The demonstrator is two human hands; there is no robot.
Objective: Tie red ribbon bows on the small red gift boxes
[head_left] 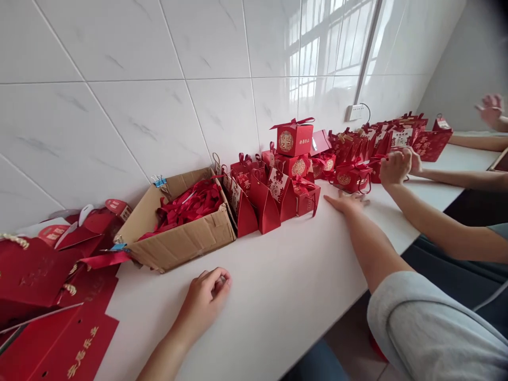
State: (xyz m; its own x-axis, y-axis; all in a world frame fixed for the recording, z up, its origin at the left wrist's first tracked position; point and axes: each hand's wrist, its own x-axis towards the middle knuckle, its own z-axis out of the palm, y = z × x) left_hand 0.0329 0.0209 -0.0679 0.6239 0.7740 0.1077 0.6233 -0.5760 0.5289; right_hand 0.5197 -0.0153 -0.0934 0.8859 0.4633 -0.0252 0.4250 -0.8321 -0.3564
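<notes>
The person's left hand (210, 296) rests on the white table (270, 286), its fingers curled in loosely together beside the thumb. It lies near the front of the carton (190, 243), apart from it. The carton is open and full of red ribbons (194, 203), some heaped against its right end. One blue clip (160, 181) grips its back edge, and another clip (119, 247) sits at its front left corner. To the left of the carton, red bags (35, 270) with twisted cord crowd the table, and a red sheet (85, 346) with gold characters lies in front of them.

The right hand (347, 202) is stretched well forward, its palm down at the table and its thumb spread apart from the fingers. It is nearest to the bow box (351, 177), which stands just behind the fingers; they are blurred, so whether they touch it is hard to tell. A smaller box (306, 197) stands to the left of that hand, at the end of a row of tent boxes (268, 211) that begins beside the carton. Behind these, a top box (294, 138) with a ribbon bow is stacked on another.

Farther right, a co-worker's hand (397, 166) is raised in front of many more red packages (381, 137), and beyond them another person's hand (491, 110) is lifted near the grey wall (472, 63)
</notes>
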